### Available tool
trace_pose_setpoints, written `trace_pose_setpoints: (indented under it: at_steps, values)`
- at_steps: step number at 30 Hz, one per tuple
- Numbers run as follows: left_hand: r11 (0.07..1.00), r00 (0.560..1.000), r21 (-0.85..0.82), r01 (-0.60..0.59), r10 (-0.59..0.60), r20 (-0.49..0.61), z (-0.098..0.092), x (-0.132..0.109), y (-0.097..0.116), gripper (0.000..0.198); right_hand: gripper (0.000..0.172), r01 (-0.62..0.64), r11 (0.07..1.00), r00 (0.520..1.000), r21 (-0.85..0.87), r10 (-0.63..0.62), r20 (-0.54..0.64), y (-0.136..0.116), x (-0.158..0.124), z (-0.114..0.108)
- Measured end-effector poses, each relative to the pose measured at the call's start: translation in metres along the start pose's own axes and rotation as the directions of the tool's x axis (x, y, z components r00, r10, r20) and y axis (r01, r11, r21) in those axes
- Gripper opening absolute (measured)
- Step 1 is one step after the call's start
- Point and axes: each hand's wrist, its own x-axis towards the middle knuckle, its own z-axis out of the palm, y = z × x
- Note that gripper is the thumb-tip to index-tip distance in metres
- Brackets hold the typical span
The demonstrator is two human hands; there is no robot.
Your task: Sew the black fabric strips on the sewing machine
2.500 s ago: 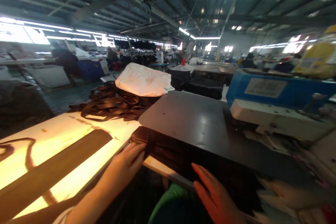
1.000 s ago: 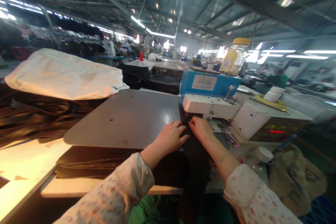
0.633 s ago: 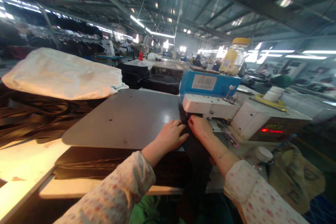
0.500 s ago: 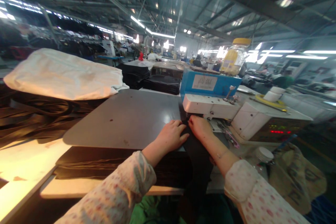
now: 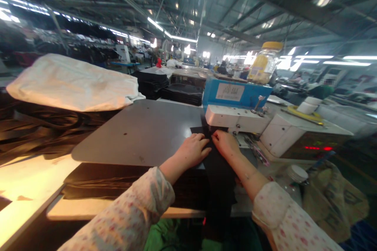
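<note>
A long strip of black fabric (image 5: 219,176) runs from under the white head (image 5: 232,117) of a blue sewing machine (image 5: 210,92) down over the table's front edge. My left hand (image 5: 193,150) lies palm down at the strip's left side, partly over the smooth metal plate (image 5: 141,133), its fingers stretched forward and thumb apart. Close to the machine head, my right hand (image 5: 226,143) is closed, its fingertips pinching the strip's right edge. A dark flap of the fabric (image 5: 198,130) sticks out onto the plate beyond my left fingers. The stitching point is hidden under the head.
Stacked dark fabric pieces (image 5: 132,182) lie under the plate. At left, a white cloth bundle (image 5: 73,82) rests on dark strips (image 5: 38,121). A control box (image 5: 306,133) with red digits, scissors (image 5: 256,151), and a lidded jar (image 5: 296,174) are at right. A yellow-capped jar (image 5: 263,64) tops the machine.
A dark flap now shows on the plate left of the machine head. The hanging strip has shifted and spread flatter. Both hands stay nearly in place; the control box's upper digits have dimmed.
</note>
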Motion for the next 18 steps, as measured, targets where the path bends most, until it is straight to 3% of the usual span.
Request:
trace_pose_setpoints:
  at_steps: [18]
  values:
    - [1.0,1.0,-0.019,-0.003,0.003,-0.004,0.005,0.0005,-0.0023,0.034,0.023,0.02,1.0,0.999,-0.001,-0.02,-0.04,0.0016,-0.0005,0.0019]
